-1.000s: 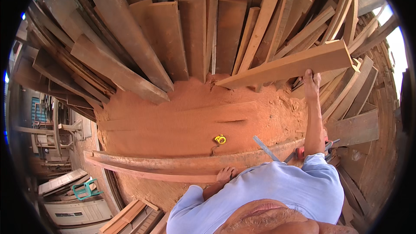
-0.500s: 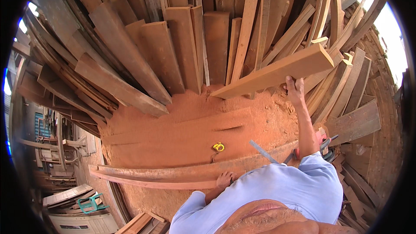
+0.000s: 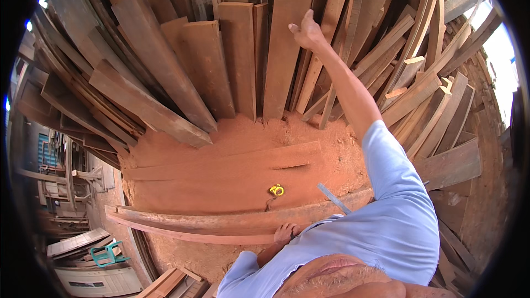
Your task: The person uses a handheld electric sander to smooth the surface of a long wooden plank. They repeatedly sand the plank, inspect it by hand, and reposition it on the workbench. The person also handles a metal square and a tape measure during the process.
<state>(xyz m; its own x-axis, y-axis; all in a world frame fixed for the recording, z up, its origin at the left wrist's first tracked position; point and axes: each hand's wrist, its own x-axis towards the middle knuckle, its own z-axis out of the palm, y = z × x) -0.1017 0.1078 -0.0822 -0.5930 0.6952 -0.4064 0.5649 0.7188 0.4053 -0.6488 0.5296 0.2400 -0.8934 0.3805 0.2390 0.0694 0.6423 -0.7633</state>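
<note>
Right hand (image 3: 307, 33): far forward, outstretched, splayed | Left hand (image 3: 286, 233): low, close in, knuckles up

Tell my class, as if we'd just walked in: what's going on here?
A person in a light blue shirt is handling timber. Their right hand is spread at a tall plank standing among other leaning planks; whether it grips is hard to tell. Their left hand rests on a long reddish board near their body. Between them, a yellow tape measure lies on reddish sawdust.
</note>
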